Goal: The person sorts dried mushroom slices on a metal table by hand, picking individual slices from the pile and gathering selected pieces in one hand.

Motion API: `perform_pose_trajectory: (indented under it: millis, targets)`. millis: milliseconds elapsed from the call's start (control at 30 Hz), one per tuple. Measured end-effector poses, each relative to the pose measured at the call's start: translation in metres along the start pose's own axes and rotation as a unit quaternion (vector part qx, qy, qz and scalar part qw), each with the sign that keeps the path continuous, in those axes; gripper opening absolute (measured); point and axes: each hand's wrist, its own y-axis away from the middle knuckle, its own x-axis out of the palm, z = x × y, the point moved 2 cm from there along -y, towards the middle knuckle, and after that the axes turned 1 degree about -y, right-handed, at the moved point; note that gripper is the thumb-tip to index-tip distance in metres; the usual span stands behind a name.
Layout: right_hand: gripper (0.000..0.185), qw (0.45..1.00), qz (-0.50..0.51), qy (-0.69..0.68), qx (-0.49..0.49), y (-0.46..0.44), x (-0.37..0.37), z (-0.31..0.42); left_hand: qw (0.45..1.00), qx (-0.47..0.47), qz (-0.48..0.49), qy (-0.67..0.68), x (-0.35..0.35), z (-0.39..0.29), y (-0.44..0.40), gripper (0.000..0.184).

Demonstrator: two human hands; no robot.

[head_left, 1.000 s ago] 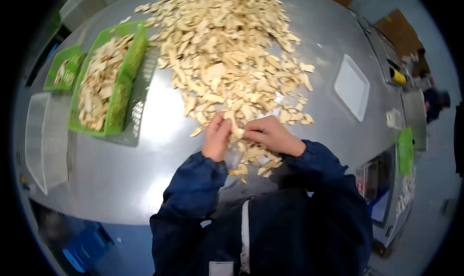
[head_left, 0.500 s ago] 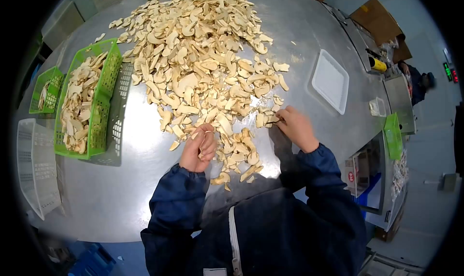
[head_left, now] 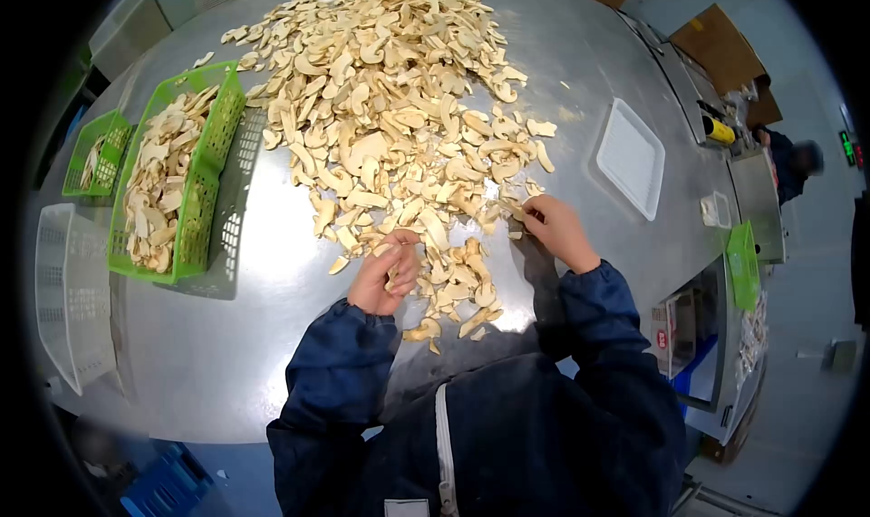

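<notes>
A large heap of dried mushroom slices (head_left: 390,91) covers the upper middle of the steel table, with a smaller group of slices (head_left: 458,281) trailing toward my body. My left hand (head_left: 386,272) is curled closed at the near edge of the heap, pale mushroom slices showing between its fingers. At the heap's right edge, my right hand (head_left: 557,231) has thumb and forefinger pinched together beside some slices; what lies between the fingertips is too small to make out.
At left stand a green basket (head_left: 210,186) filled with slices, a smaller green basket (head_left: 77,164) and a white perforated basket (head_left: 54,290). A white tray (head_left: 632,159) lies on the steel table (head_left: 227,372) at right. Another person (head_left: 790,164) is at the far right.
The view has shifted slightly, so the table's contents appear a little to the right. My right fingertips have moved slightly among the slices at the heap's edge; my left hand stays closed.
</notes>
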Motion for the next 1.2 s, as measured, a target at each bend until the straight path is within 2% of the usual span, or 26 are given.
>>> perform_pose_trajectory:
  millis: [100,133,200,300,367,433,500,533,633,767,800,933,1033,1067,1100,1133,1167,1200]
  targets:
    - [0.012,0.951,0.087,-0.268,0.124,-0.005,-0.002,0.007,1.0,-0.01,-0.012,-0.016,-0.001,0.0,0.0,0.024]
    - [0.011,0.932,0.111,-0.316,0.138,-0.006,-0.005,0.015,1.0,-0.007,0.011,-0.026,-0.003,0.0,0.0,0.026]
    - [0.01,0.884,0.16,-0.408,0.163,-0.007,-0.009,0.046,0.998,-0.008,0.005,-0.067,0.0,0.0,0.0,0.03]
    - [0.01,0.851,0.187,-0.463,0.165,-0.005,0.003,0.075,0.994,-0.008,-0.006,-0.109,0.006,-0.003,0.001,0.037]
    - [0.009,0.81,0.233,-0.516,0.152,-0.002,0.018,0.091,0.993,-0.001,-0.008,-0.118,0.011,-0.002,0.001,0.038]
    - [0.012,0.821,0.272,-0.484,0.134,0.003,0.035,0.109,0.991,0.011,-0.067,-0.115,0.006,0.004,0.002,0.034]
    - [0.014,0.846,0.264,-0.456,0.084,0.006,0.045,0.119,0.982,-0.001,-0.107,-0.154,0.001,0.002,0.003,0.031]
    - [0.016,0.858,0.258,-0.441,0.059,0.006,0.047,0.121,0.984,0.005,-0.098,-0.151,-0.001,0.0,0.003,0.023]
    - [0.02,0.924,0.194,-0.328,0.026,-0.002,0.031,0.125,0.943,0.033,-0.091,-0.32,0.018,-0.009,0.004,0.02]
    - [0.022,0.937,0.188,-0.28,-0.087,-0.002,0.036,0.122,0.924,0.055,-0.018,-0.379,0.017,0.002,0.0,0.025]
    - [0.023,0.936,0.221,-0.256,-0.096,-0.001,0.034,0.124,0.91,0.065,0.007,-0.41,0.016,0.004,-0.002,0.029]
    - [0.024,0.873,0.316,-0.369,0.04,0.001,0.038,0.122,0.927,0.04,-0.006,-0.373,0.011,0.009,0.0,0.027]
    - [0.022,0.839,0.306,-0.44,0.09,-0.006,0.041,0.108,0.959,-0.012,-0.024,-0.283,0.013,0.001,0.002,0.023]
    - [0.017,0.892,0.211,-0.395,0.061,-0.013,0.032,0.111,0.971,-0.008,-0.03,-0.239,0.014,-0.001,0.003,0.019]
    - [0.014,0.961,0.045,-0.27,-0.051,-0.021,0.027,0.108,0.982,0.005,-0.034,-0.186,0.012,-0.002,0.003,0.017]
    - [0.015,0.988,-0.022,-0.135,-0.068,-0.024,0.023,0.105,0.99,0.019,-0.038,-0.132,0.011,-0.003,0.001,0.016]
    - [0.017,0.993,-0.088,0.004,-0.085,-0.026,0.018,0.101,0.996,0.035,-0.04,-0.077,0.008,-0.003,0.0,0.014]
    - [0.018,0.993,-0.075,0.043,-0.082,-0.027,0.019,0.098,0.998,0.04,-0.046,-0.016,0.003,-0.003,-0.002,0.013]
